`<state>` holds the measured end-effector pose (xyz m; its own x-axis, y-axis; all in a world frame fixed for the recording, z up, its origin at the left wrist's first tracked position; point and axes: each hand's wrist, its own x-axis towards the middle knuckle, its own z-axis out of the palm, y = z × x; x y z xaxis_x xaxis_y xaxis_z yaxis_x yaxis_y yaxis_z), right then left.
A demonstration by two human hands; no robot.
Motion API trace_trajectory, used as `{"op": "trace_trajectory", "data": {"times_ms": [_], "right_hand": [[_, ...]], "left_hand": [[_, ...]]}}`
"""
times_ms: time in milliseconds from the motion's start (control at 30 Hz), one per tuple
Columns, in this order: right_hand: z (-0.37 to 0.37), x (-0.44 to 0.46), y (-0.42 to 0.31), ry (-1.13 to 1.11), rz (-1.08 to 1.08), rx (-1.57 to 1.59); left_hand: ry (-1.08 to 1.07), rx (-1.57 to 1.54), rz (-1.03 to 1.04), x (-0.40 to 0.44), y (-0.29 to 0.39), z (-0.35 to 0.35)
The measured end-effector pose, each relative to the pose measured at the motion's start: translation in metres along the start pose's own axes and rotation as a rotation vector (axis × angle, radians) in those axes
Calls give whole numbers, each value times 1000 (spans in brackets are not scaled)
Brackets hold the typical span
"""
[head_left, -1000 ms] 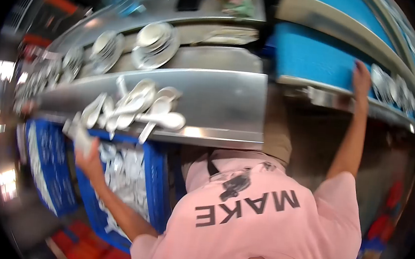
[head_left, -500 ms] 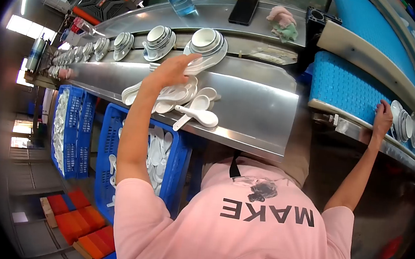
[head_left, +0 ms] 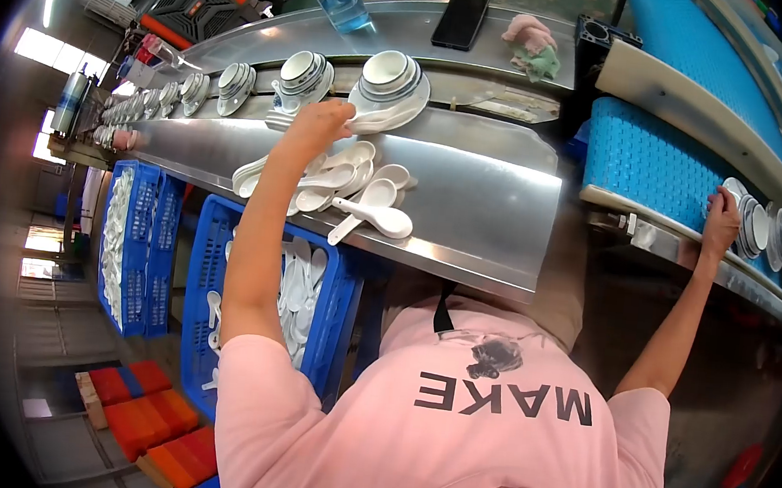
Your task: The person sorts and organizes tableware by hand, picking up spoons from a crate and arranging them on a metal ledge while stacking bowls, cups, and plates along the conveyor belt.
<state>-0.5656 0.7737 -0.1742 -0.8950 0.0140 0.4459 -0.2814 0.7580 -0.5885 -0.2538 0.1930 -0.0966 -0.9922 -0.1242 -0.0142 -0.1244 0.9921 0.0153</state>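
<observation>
Head view, looking down past a pink shirt: I see the two hands well apart. My left hand (head_left: 320, 129) has its fingers closed around the handle end of a white spoon (head_left: 385, 118), whose bowl lies over the rim of a plate (head_left: 419, 107) carrying stacked bowls (head_left: 386, 71); the hand hides part of the grip. Below it, loose spoons (head_left: 373, 213) overlap on the metal table (head_left: 479, 196) — the forearm covers some. My right hand (head_left: 722, 217) is at the blue belt (head_left: 654, 155), fingers at the edge of a dish stack (head_left: 753, 229); I cannot tell whether they grip it. More spoons fill a blue crate (head_left: 204, 358), partly hidden behind the left arm.
</observation>
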Motion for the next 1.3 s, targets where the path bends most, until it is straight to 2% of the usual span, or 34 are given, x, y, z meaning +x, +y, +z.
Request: {"op": "trace_trajectory", "data": {"times_ms": [67, 133, 200, 267, 300, 367, 400, 433, 467, 567, 633, 700, 833, 867, 967, 1000, 1100, 1133, 1167, 1200, 1233, 1300], "right_hand": [[-1, 0, -2, -3, 8, -8], [-2, -2, -7, 30, -21, -15], [-7, -14, -21, 162, -56, 139], [-16, -39, -53, 287, -94, 210], [-14, -55, -52, 244, -54, 324], [-14, -111, -86, 202, -133, 230], [-7, -138, -103, 155, -243, 430], [4, -161, -103, 91, -374, 437], [12, -180, -120, -36, -415, 468], [59, -214, -128, -406, -729, 332], [98, -233, -116, -735, -724, 220], [142, -249, -100, -956, -608, 67], [183, -263, -99, -1069, -469, -43], [187, -264, -100, -1075, -446, -56], [194, -272, -101, -1093, -397, -70], [194, -274, -101, -1097, -386, -68], [196, -276, -99, -1110, -360, -66], [197, -276, -100, -1113, -353, -61], [197, -275, -100, -1115, -342, -56], [198, -276, -101, -1122, -332, -51], [199, -275, -102, -1128, -322, -44], [197, -271, -103, -1139, -301, -22]], "left_hand": [[-43, 80, -35, 6, -10, 3], [50, 57, -11, 7, -12, 0], [196, 36, 60, 3, -10, -6], [255, 43, -11, -5, 10, -22], [282, 44, -48, -10, 23, -31], [292, 43, 110, -17, 45, -36], [280, -9, 197, -21, 61, -38], [273, -61, 286, -23, 78, -38], [264, -79, 344, -26, 95, -38], [238, -78, 532, -31, 139, -25], [155, 13, 627, -37, 164, -14], [178, 37, 717, -39, 185, -2], [179, -108, 784, -31, 201, 22], [110, -172, 723, -28, 202, 26], [118, -439, 570, -22, 206, 38], [27, -459, 508, -23, 207, 36], [83, -691, 463, -20, 201, 28], [112, -700, 372, -17, 193, 23], [277, -681, 305, -14, 181, 19], [282, -599, 194, -8, 166, 8], [389, -435, 161, 0, 145, 6], [404, -131, -112, 10, 95, 15]]}}
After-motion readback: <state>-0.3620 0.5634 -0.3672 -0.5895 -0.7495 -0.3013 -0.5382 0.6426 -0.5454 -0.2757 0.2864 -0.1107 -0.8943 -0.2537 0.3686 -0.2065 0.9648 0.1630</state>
